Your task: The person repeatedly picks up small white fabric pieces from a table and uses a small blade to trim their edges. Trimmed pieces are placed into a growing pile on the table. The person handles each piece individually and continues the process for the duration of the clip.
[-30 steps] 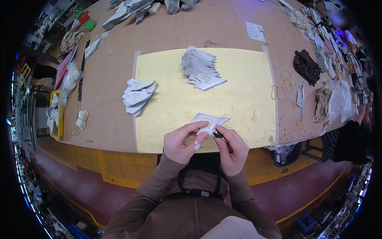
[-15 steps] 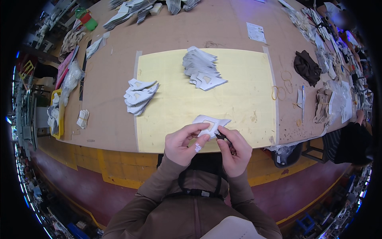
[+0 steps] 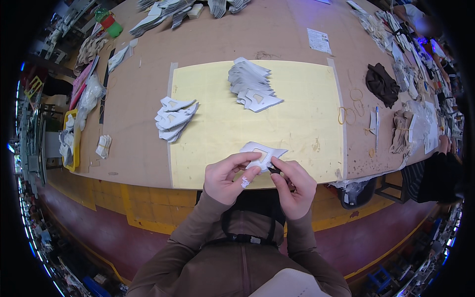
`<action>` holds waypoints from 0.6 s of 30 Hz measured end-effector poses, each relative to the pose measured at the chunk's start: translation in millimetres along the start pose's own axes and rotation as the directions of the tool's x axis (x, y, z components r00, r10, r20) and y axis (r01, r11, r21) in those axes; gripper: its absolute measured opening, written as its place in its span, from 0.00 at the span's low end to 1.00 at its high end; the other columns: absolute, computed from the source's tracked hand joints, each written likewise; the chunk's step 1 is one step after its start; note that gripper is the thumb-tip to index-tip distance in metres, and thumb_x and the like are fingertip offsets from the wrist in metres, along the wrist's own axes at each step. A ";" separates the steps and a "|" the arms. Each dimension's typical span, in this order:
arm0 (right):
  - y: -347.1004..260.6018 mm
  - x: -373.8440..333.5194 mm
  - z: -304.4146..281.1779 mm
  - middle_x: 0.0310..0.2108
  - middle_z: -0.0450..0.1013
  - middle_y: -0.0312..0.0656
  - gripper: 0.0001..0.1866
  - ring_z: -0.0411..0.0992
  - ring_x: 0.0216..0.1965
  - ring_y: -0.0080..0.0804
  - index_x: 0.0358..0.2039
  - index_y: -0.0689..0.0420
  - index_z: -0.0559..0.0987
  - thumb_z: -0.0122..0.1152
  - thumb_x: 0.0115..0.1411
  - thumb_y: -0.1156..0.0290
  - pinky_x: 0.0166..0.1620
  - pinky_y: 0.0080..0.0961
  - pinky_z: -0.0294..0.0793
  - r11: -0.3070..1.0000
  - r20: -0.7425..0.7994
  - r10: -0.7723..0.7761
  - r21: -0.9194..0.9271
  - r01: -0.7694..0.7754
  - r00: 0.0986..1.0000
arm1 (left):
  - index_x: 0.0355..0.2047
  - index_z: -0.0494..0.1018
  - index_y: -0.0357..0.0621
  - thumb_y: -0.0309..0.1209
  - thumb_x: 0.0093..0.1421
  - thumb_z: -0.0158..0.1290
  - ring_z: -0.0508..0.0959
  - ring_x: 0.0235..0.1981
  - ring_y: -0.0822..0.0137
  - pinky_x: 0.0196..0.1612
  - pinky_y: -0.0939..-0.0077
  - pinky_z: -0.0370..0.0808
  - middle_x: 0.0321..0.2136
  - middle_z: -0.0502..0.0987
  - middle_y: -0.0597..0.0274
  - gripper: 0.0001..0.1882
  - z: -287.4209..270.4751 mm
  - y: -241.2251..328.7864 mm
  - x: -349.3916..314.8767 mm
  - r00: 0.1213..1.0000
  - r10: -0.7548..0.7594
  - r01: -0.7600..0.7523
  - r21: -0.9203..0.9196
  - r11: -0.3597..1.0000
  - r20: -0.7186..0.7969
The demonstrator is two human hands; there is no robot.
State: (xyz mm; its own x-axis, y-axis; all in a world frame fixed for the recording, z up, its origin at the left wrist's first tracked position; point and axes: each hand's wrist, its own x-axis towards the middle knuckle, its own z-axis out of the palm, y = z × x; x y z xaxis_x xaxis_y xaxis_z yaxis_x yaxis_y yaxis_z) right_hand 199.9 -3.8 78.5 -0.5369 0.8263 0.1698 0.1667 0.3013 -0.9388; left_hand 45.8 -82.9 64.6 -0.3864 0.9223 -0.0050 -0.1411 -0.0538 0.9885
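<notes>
My left hand [image 3: 228, 179] pinches a small white cut piece [image 3: 271, 150] between thumb and fingers, just above the table's near edge. The piece has a pointed corner and a beige window in its middle, edged with stitch-like marks. A bit of white material clings to my left thumb. My right hand [image 3: 298, 191] is closed around a small black tool [image 3: 274, 170], mostly hidden by the fingers, whose kind I cannot make out. Its tip meets the piece's lower right edge. Similar white pieces lie fanned in a tall stack [image 3: 250, 78] farther off and a smaller stack [image 3: 174, 120] at left.
A yellow sheet [image 3: 292, 128] is taped to the brown-covered table [image 3: 138, 84]. On the right lie rubber bands [image 3: 347, 116], a dark cloth [image 3: 382, 84] and bundled beige pieces [image 3: 400, 131]. A yellow basket [image 3: 75, 143] and a green bottle [image 3: 113, 27] stand at left.
Both hands keep their hold on the piece and the black tool. My right hand has shifted very slightly to the right, and less of the tool shows.
</notes>
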 end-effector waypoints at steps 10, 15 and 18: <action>4.3 -6.2 7.0 0.29 0.73 0.41 0.16 0.66 0.26 0.19 0.47 0.65 0.78 0.60 0.56 0.83 0.27 0.15 0.62 0.995 -0.047 0.056 0.083 -0.052 0.997 | 0.47 0.74 0.32 0.21 0.59 0.57 0.80 0.36 0.72 0.42 0.79 0.77 0.36 0.80 0.55 0.15 2.9 0.3 0.0 1.000 0.016 -0.015 0.066 0.998 -0.011; 1.6 -7.4 9.0 0.30 0.73 0.41 0.15 0.68 0.30 0.21 0.47 0.67 0.77 0.58 0.57 0.82 0.33 0.15 0.64 0.989 -0.042 0.119 0.090 -0.115 0.992 | 0.45 0.76 0.34 0.23 0.58 0.59 0.81 0.34 0.71 0.40 0.78 0.78 0.33 0.81 0.56 0.14 4.8 -0.2 -0.3 0.997 0.057 -0.050 0.156 0.986 -0.042; 0.3 -8.1 11.0 0.31 0.73 0.41 0.15 0.69 0.32 0.21 0.46 0.67 0.77 0.58 0.58 0.82 0.36 0.16 0.66 0.986 -0.054 0.148 0.092 -0.142 0.988 | 0.45 0.74 0.29 0.19 0.57 0.58 0.81 0.36 0.68 0.42 0.77 0.77 0.36 0.80 0.51 0.14 5.0 3.1 -0.8 0.997 0.072 -0.067 0.247 0.967 -0.011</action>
State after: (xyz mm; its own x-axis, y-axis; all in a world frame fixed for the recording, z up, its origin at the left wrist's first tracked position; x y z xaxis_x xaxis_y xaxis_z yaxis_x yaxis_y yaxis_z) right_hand 195.1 -15.6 73.5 -0.4612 0.8861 0.0451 0.1650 0.1356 -0.9769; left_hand 50.2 -81.9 68.5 -0.4061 0.9115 0.0649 0.1152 -0.0194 0.9932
